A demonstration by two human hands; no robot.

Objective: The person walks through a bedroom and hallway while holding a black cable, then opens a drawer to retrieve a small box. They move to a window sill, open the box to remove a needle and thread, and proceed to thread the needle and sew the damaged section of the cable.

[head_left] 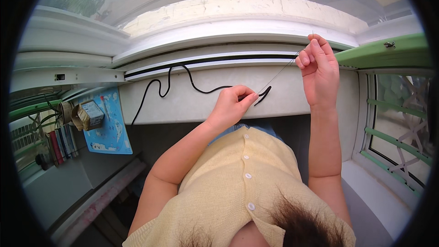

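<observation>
Over the pale window sill, my left hand (232, 105) is closed in a pinch on a black cord (195, 90). Past the fingertips the cord folds back on itself in a short bend; its other end trails in loose waves to the left and hangs over the sill's front edge. A thin dark thread (280, 73) runs taut from beside those fingertips up to my right hand (321, 71). That hand is raised at the right, thumb and forefinger pinched on a needle (313, 32) whose thin tip sticks up above them.
Behind the sill (183, 110) lies a sliding-window track (206, 61). At the left are a blue printed sheet (107, 130), a small box (91, 113), a potted plant (64, 112) and several books (64, 142). A green window frame (384, 52) stands at the right.
</observation>
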